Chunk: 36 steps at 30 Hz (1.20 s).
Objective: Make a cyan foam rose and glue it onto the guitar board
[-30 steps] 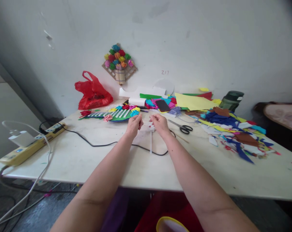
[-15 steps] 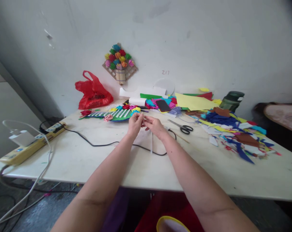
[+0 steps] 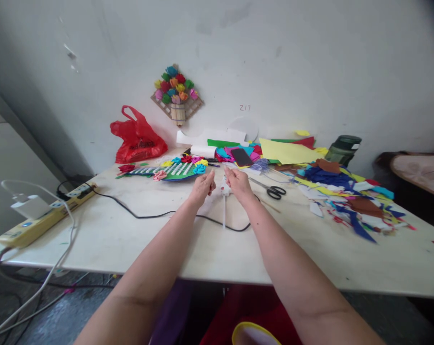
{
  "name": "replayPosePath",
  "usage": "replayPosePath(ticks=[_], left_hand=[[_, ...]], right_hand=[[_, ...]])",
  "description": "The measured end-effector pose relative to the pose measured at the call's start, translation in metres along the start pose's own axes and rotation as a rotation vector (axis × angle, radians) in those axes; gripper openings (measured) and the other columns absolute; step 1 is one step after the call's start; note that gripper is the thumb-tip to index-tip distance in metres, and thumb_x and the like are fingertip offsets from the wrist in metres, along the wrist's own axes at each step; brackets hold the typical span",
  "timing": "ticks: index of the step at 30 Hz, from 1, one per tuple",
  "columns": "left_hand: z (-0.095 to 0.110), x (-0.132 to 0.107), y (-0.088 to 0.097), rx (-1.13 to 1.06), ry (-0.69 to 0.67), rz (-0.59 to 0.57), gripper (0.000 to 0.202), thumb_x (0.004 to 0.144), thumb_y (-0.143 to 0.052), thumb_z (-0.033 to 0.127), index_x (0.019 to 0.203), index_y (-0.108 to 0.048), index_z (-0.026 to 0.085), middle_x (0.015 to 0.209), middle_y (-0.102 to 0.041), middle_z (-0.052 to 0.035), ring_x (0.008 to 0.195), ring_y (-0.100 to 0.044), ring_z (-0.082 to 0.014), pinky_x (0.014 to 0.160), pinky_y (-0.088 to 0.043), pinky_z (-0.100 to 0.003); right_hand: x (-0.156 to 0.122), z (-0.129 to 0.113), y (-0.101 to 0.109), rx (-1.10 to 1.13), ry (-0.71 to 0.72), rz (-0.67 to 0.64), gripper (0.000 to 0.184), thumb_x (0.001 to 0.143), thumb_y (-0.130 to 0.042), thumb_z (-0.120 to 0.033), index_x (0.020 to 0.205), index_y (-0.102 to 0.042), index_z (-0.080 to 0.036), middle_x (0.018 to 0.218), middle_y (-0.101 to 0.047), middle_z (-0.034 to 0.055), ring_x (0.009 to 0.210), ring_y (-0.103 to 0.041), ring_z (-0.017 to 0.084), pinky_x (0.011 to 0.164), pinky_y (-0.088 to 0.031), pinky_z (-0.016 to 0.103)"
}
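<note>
Both my forearms reach out over a white table. My right hand is closed on a small white paper piece, and a thin white strip hangs from it down to the tabletop. Just to its left, my left hand has its fingers stretched out toward that piece and holds nothing. A black cable runs across the table under both hands.
Black scissors lie right of my right hand. A green craft board with paper flowers, a phone, coloured paper sheets and scraps, a green bottle and a red bag fill the back. A yellow power strip lies far left.
My hands came together half a second ago and have parted again. The left fingers have stretched out, while the right hand keeps the white piece.
</note>
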<state>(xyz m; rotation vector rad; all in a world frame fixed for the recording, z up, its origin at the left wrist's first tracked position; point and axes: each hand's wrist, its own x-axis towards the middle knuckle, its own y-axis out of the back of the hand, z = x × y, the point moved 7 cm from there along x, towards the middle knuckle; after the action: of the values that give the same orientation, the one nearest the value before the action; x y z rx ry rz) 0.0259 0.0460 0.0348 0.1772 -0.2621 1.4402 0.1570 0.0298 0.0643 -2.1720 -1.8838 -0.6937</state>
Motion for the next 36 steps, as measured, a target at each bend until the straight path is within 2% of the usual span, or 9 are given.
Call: replayPosePath(ticks=[2,5,11,16,19,24,27,30,36], left_hand=[[0.002,-0.003,-0.007,-0.084,0.002,-0.075,0.045,0.076,-0.054,0.056,0.056,-0.040,0.018,0.044,-0.042,0.0039,0.038,-0.033,-0.0058,0.039,-0.029,-0.021],[0.003,-0.006,-0.011,-0.212,0.024,-0.126,0.039,0.071,-0.063,0.050,0.064,-0.043,0.018,0.047,-0.045,0.0051,0.040,-0.035,-0.0051,0.041,-0.032,-0.019],[0.002,-0.005,-0.009,-0.333,0.034,-0.103,0.037,0.062,-0.073,0.043,0.062,-0.048,0.015,0.048,-0.048,0.0045,0.041,-0.036,-0.0037,0.041,-0.032,-0.018],[-0.003,-0.003,-0.009,-0.356,0.071,-0.088,0.037,0.064,-0.072,0.045,0.063,-0.053,0.013,0.047,-0.050,0.0032,0.038,-0.037,-0.0040,0.039,-0.032,-0.019],[-0.005,-0.004,-0.011,-0.373,0.102,-0.089,0.036,0.065,-0.071,0.046,0.066,-0.055,0.013,0.047,-0.053,0.0020,0.037,-0.039,-0.0050,0.038,-0.033,-0.019],[-0.005,-0.007,-0.018,-0.412,0.157,-0.151,0.036,0.072,-0.065,0.047,0.064,-0.055,0.013,0.051,-0.056,0.0002,0.038,-0.043,-0.0060,0.040,-0.037,-0.020],[-0.005,-0.007,-0.019,-0.398,0.175,-0.172,0.038,0.075,-0.062,0.048,0.063,-0.055,0.013,0.050,-0.054,0.0004,0.038,-0.044,-0.0061,0.041,-0.037,-0.020],[-0.005,-0.006,-0.019,-0.361,0.162,-0.184,0.039,0.074,-0.063,0.049,0.062,-0.055,0.013,0.049,-0.053,0.0007,0.038,-0.043,-0.0061,0.040,-0.037,-0.020],[-0.003,-0.005,-0.015,-0.315,0.124,-0.184,0.036,0.070,-0.066,0.045,0.059,-0.054,0.013,0.048,-0.050,0.0012,0.038,-0.040,-0.0051,0.039,-0.035,-0.019]], right_hand=[[0.001,0.002,-0.005,-0.028,0.040,-0.028,0.037,0.079,-0.047,-0.049,0.055,-0.046,-0.021,0.047,-0.047,-0.0041,0.044,-0.043,0.009,0.049,-0.036,0.024],[0.001,0.006,-0.012,-0.048,0.096,-0.021,0.025,0.075,-0.053,-0.043,0.063,-0.053,-0.021,0.054,-0.053,-0.0035,0.050,-0.048,0.011,0.052,-0.040,0.024],[0.000,0.004,-0.010,-0.052,0.148,0.070,0.018,0.069,-0.061,-0.037,0.063,-0.060,-0.020,0.065,-0.061,0.0007,0.063,-0.055,0.015,0.063,-0.045,0.028],[-0.002,-0.003,-0.008,-0.038,0.207,0.078,0.018,0.072,-0.059,-0.036,0.064,-0.064,-0.020,0.075,-0.066,0.0029,0.073,-0.059,0.016,0.071,-0.046,0.028],[-0.002,0.000,-0.010,-0.042,0.178,0.068,0.020,0.073,-0.056,-0.037,0.068,-0.067,-0.021,0.077,-0.067,0.0025,0.075,-0.059,0.017,0.069,-0.046,0.027],[-0.004,0.005,-0.018,-0.076,0.130,0.000,0.026,0.077,-0.052,-0.042,0.072,-0.068,-0.022,0.065,-0.063,0.0016,0.069,-0.058,0.018,0.061,-0.044,0.026],[-0.006,0.003,-0.019,-0.139,0.139,-0.043,0.025,0.078,-0.051,-0.041,0.071,-0.067,-0.023,0.060,-0.060,0.0008,0.069,-0.057,0.017,0.060,-0.042,0.025],[-0.008,-0.003,-0.019,-0.281,0.168,-0.069,0.023,0.080,-0.047,-0.033,0.072,-0.066,-0.023,0.062,-0.061,0.0005,0.070,-0.056,0.016,0.062,-0.041,0.023],[-0.010,-0.011,-0.017,-0.503,0.253,-0.045,0.021,0.079,-0.048,-0.026,0.082,-0.069,-0.026,0.086,-0.068,0.0030,0.079,-0.057,0.017,0.072,-0.041,0.027]])
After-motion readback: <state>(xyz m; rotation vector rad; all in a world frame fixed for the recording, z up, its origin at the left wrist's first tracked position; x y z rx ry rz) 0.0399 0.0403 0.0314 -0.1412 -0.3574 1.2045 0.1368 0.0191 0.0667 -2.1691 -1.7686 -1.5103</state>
